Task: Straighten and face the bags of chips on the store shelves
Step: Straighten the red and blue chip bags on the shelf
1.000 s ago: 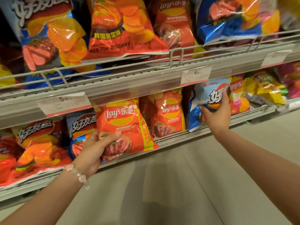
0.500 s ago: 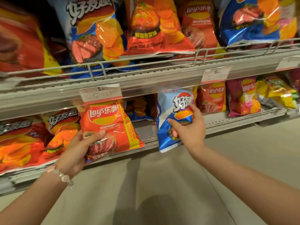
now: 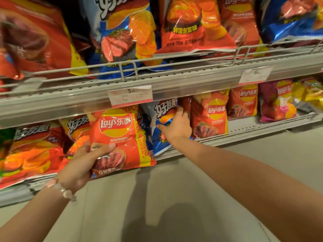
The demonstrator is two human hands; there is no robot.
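My left hand [image 3: 82, 165] grips the red Lay's bag [image 3: 118, 137] at the lower shelf [image 3: 244, 135], thumb across its front. My right hand [image 3: 176, 128] holds the blue bag [image 3: 157, 137] just right of it, fingers curled round its edge.

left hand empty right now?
No, the left hand grips the red Lay's foil chip bag, thumb curled across its front at the lower shelf edge.

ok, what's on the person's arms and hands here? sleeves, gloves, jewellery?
Both forearms are bare: no sleeves in view and no gloves. The left hand has a bracelet of pale pink and clear beads at the wrist. The right hand and its wrist carry nothing visible; no rings show on the fingers.
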